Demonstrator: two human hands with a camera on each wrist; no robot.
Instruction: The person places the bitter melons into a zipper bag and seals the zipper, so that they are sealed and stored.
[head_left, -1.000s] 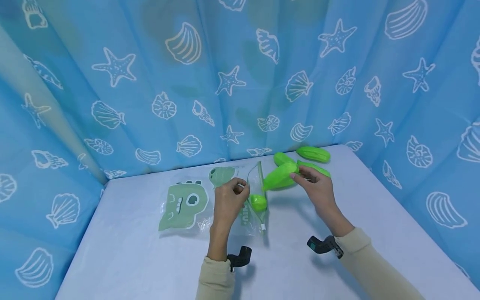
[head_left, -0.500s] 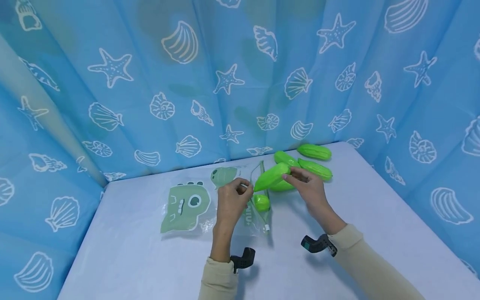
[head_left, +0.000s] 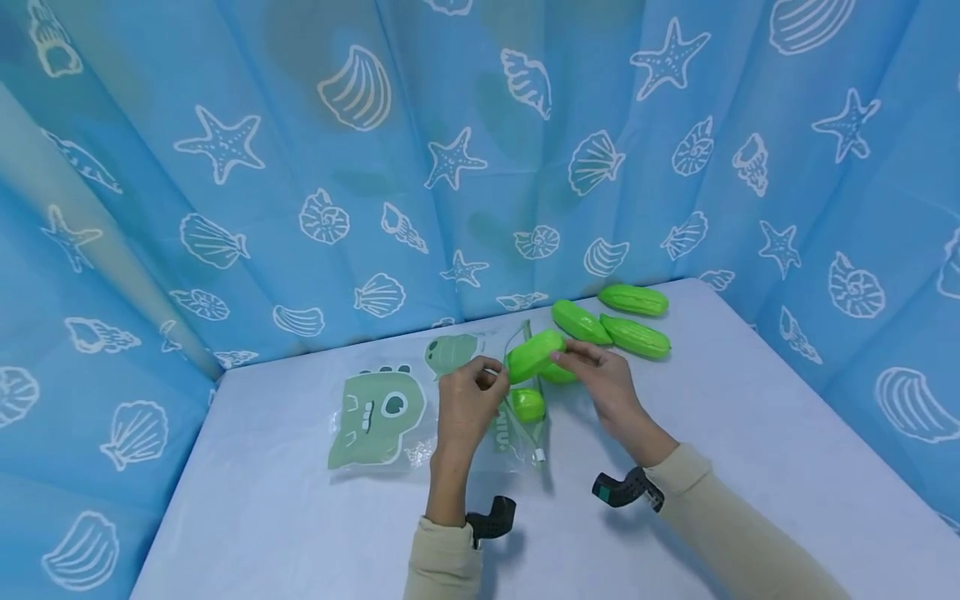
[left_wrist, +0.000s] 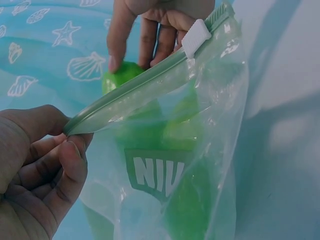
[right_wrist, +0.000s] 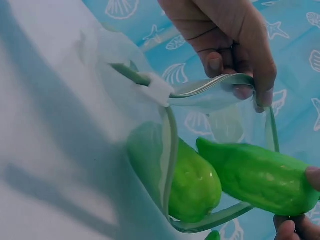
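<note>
Left hand (head_left: 467, 398) pinches the upper lip of the clear zip bag (head_left: 517, 417), thumb and fingers curled onto the green zipper strip, and lifts that edge so the mouth of the bag gapes; the left wrist view shows the strip (left_wrist: 150, 82) running taut from the pinch up to the white slider (left_wrist: 196, 36). Right hand (head_left: 600, 379) grips a green toy gourd (head_left: 534, 357) by its rear end, fingers wrapped around it, with its pointed tip right at the mouth of the bag, just beside the left hand's fingertips. In the right wrist view the held gourd (right_wrist: 260, 175) sits level with the opening, its nose over the lower zipper lip, and a second gourd (right_wrist: 192, 182) already lies inside the bag, just beside the held one. The head view shows that inner gourd (head_left: 527, 404) as a bright green lump behind the plastic, below the held gourd. The bag's lower part rests on the pale desk (head_left: 750, 433). To the left of the bag lies a flat pouch with a green dinosaur print (head_left: 377, 408), touching or overlapping the bag; which, I cannot tell. Beyond the bag, toward the blue seashell curtain (head_left: 360, 167), three more green gourds (head_left: 611, 321) lie on the desk in a loose cluster, two of them side by side and near touching.
</note>
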